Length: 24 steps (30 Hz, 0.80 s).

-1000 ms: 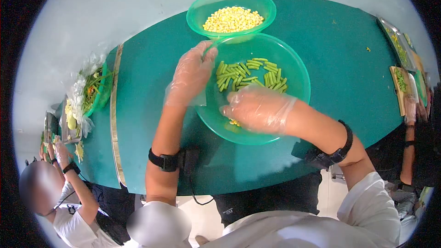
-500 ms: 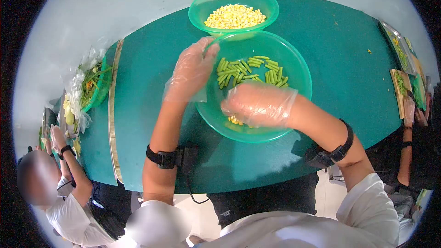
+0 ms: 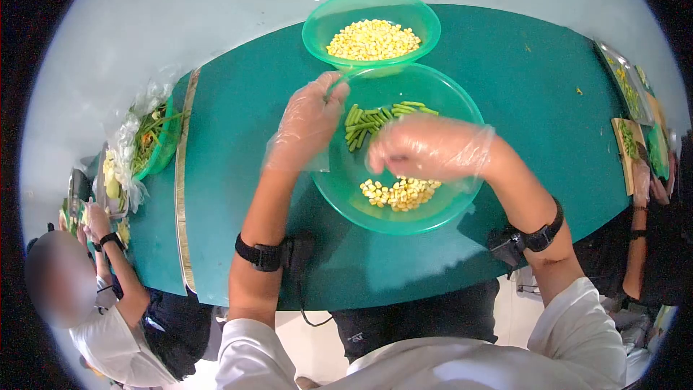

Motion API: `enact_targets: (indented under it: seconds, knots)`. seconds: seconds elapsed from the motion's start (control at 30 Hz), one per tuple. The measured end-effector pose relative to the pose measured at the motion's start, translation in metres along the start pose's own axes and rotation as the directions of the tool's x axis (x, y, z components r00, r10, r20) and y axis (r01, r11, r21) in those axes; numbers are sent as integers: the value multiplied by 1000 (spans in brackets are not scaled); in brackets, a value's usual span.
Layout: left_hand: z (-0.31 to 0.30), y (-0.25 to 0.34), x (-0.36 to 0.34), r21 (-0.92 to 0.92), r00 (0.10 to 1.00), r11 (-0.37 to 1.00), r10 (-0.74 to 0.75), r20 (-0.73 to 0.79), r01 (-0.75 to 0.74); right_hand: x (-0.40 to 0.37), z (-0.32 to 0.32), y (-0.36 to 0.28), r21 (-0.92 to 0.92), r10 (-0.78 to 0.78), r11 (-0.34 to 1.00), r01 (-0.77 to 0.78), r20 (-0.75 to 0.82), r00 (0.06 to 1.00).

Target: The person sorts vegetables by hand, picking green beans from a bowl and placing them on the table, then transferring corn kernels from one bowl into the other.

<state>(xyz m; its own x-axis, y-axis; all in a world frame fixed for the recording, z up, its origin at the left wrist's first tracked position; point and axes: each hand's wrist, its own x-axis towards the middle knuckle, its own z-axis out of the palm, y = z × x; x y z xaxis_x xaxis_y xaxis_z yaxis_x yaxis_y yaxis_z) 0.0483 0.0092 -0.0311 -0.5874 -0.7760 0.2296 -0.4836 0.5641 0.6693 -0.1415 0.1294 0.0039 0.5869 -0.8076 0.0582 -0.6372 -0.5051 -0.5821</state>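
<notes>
A large green bowl (image 3: 336, 186) stands before me on the table. Cut green beans (image 3: 363, 126) lie in its far half, partly covered by my right hand, and loose corn kernels (image 3: 401, 195) in its near half. My left hand (image 3: 310, 115), in a clear plastic glove, pinches the bowl's rim at the far left. Also gloved, my right hand (image 3: 429, 146) is over the bowl's middle with its fingers curled down; whatever they hold is hidden. Touching or nearly touching this bowl at the back, a second green bowl (image 3: 316, 35) contains a heap of corn kernels (image 3: 375, 40).
Left, a green basket (image 3: 167, 141) with stems and plastic bags (image 3: 124, 130) stands beyond a table seam. Right are a metal tray (image 3: 626, 79) and a wooden cutting board (image 3: 624, 162) with chopped greens. Other people work at both sides, one at left (image 3: 112, 339).
My right hand has moved up and right inside the bowl, uncovering the corn kernels and covering the beans at right. My left hand stays on the rim. The view has shifted slightly.
</notes>
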Motion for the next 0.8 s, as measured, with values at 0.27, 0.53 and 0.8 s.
enact_targets:
  seconds: [0.27,0.53,0.8]
  knots:
    - [-1,3,-1,2,1000,1000,22,17,-22,8,-8,28,-116,-8,980,-160,-831,556]
    - [-4,8,-1,51,998,998,-45,54,42,-5,-21,8,-147,233,951,-272,-240,943]
    - [-8,27,-9,405,995,913,81,-59,-50,-46,-52,7,-281,58,950,-135,-265,963]
